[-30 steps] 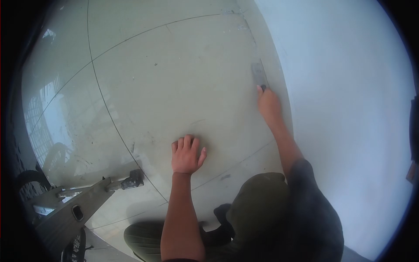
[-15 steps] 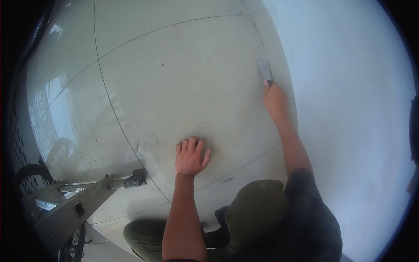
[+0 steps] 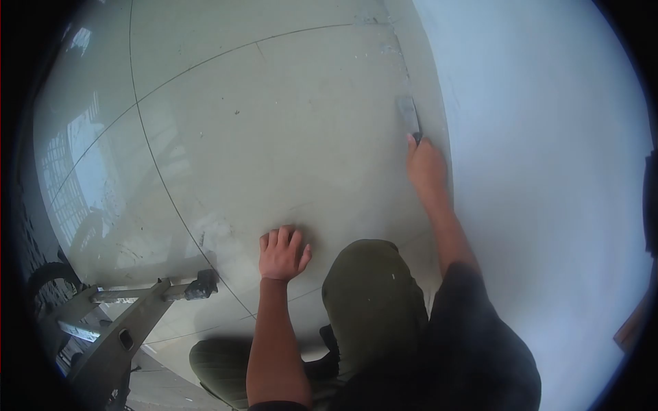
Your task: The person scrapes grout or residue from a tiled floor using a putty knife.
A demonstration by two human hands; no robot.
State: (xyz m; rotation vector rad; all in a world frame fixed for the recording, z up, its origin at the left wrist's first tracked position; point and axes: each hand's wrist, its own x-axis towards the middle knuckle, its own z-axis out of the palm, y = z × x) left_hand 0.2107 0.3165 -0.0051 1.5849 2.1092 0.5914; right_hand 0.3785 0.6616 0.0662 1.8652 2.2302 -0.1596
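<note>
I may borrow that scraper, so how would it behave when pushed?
The scraper is probably light, since the right hand holds it alone. Its blade looks thin and flat, so it may flex but seems unlikely to roll. The shiny floor could let it slide.

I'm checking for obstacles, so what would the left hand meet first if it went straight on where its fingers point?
Probably no object: ahead of the left hand the floor looks free as far as the picture shows, crossed only by a tile seam. Its height above the floor is unclear.
</note>
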